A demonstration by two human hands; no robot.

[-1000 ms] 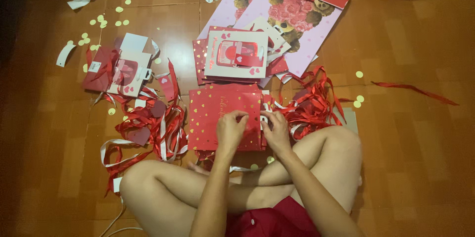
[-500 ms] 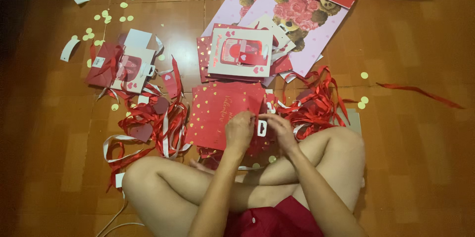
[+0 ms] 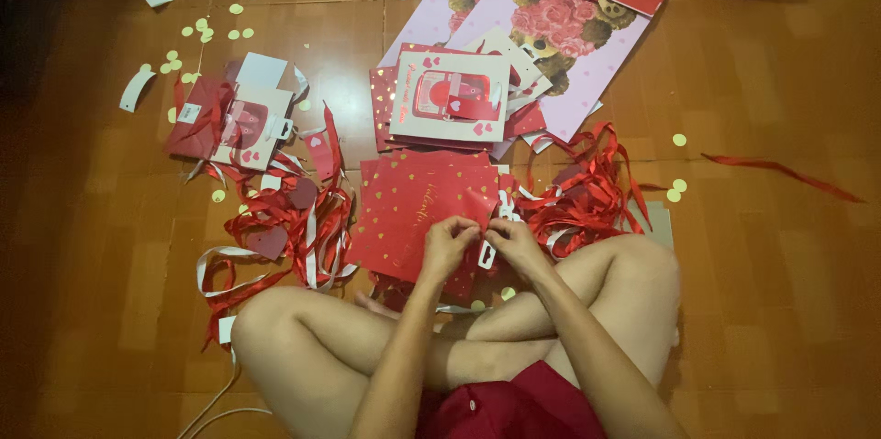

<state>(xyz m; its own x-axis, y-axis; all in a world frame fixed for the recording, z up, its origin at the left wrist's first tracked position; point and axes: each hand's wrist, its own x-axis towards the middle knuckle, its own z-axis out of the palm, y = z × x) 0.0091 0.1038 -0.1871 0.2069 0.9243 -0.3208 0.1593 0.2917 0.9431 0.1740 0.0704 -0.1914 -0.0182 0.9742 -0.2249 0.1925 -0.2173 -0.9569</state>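
Note:
I sit cross-legged on a wooden floor. A red gift bag with gold hearts [image 3: 418, 205] lies flat in front of my knees. My left hand [image 3: 450, 246] pinches the bag's near right edge. My right hand [image 3: 514, 244] sits right beside it, fingers closed on a small white paper tag [image 3: 486, 254] at that same edge. Both hands touch at the fingertips.
Tangled red and white ribbons [image 3: 284, 228] lie to the left, more red ribbon [image 3: 587, 187] to the right. A white card with red print [image 3: 450, 95] rests on stacked bags, pink bear bags [image 3: 560, 35] behind. Gold confetti dots [image 3: 206, 31] scatter on the floor.
My hands have drawn nearer to my legs with the bag's edge, and the white tag now hangs between my fingers. The camera has tilted slightly.

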